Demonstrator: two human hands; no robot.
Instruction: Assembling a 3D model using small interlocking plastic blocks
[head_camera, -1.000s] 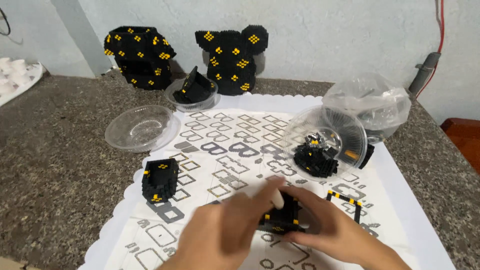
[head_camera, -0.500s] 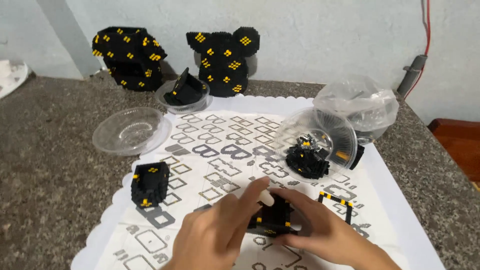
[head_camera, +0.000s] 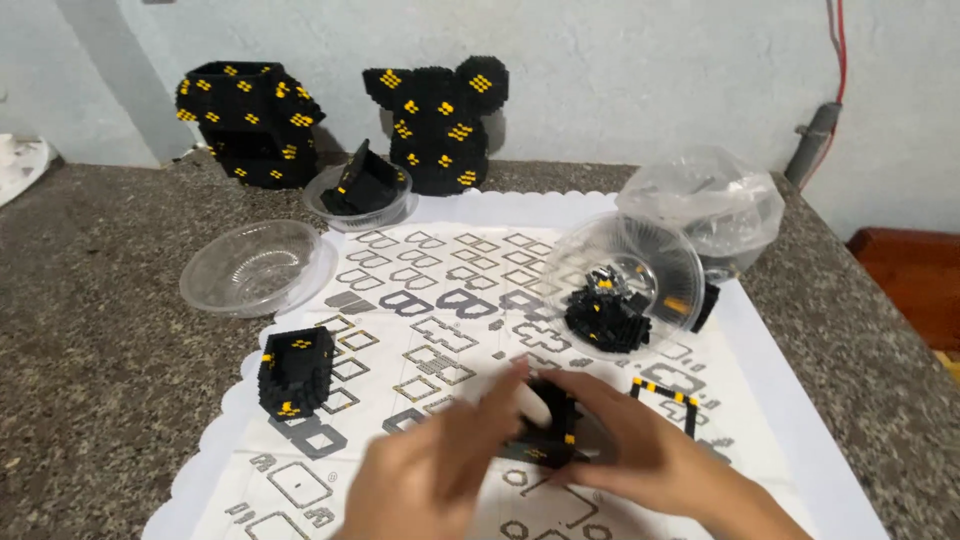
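Blocks are what I am working with: a small black assembly of tiny plastic bricks with yellow spots (head_camera: 545, 425), which I am clamping between both hands low on the white scalloped sheet printed with grey outlines (head_camera: 440, 300). My left hand (head_camera: 440, 470) is closing on its near-left side, thumb pressing the top edge, while my right hand (head_camera: 640, 455) is wrapping around the right side, fingers shut against it.

Just right of the assembly, a thin black and yellow square frame (head_camera: 665, 400) is lying flat. Beyond the assembly, a clear plastic lid (head_camera: 625, 280) is leaning over a loose black brick heap (head_camera: 605, 320). Left of the assembly, a small black brick cube (head_camera: 297, 370) is standing alone; farther left and back, a clear bowl (head_camera: 255, 268) is sitting on the speckled stone counter (head_camera: 90, 330).

I judge that squeezing unevenly could be popping rows apart, and a slipping elbow could be knocking the frame.
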